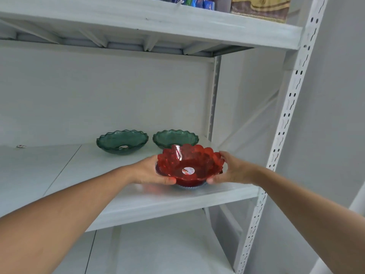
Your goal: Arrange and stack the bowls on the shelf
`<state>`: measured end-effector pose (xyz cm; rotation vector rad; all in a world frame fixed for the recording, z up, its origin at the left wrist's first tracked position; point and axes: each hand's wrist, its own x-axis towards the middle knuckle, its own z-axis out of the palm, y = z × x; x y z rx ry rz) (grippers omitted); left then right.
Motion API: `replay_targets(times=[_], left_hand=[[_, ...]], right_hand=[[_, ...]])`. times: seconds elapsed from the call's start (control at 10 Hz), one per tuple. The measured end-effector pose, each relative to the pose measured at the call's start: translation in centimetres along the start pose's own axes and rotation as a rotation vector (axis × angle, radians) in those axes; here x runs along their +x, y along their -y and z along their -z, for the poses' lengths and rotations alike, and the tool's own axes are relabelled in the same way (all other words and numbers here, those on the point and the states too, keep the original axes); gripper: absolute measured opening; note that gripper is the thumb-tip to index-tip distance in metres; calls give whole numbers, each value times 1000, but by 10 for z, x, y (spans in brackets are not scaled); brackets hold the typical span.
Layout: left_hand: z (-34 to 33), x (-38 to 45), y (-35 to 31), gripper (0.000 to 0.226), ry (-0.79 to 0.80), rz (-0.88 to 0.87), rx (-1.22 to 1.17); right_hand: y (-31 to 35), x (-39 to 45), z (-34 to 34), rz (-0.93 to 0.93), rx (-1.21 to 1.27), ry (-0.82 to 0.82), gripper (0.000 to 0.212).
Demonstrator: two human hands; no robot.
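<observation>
Red bowl (194, 165): round sticker (188, 171) inside, print unreadable.

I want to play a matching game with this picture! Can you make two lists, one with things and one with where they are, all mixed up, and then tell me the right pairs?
Things:
1. red bowl
2. left green bowl
3. right green bowl
4. boxes

Places:
A. on the shelf above
B. held between the left hand and right hand
C. at the back of the shelf, directly behind the red bowl
D. at the back, off to the left, round sticker inside

Pairs: 1-B, 2-D, 3-C, 4-A
</observation>
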<state>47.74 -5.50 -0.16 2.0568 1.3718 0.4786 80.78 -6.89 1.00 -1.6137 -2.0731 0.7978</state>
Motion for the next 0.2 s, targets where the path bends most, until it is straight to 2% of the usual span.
replay_targets(times=[0.1,0.2], left_hand=[[-3,-9,-2,78,26,88,106],[-2,-14,3,109,-22,98,73]], right_hand=[[7,-10,-7,-21,-33,98,95],[9,-16,-7,28,-17,103,100]])
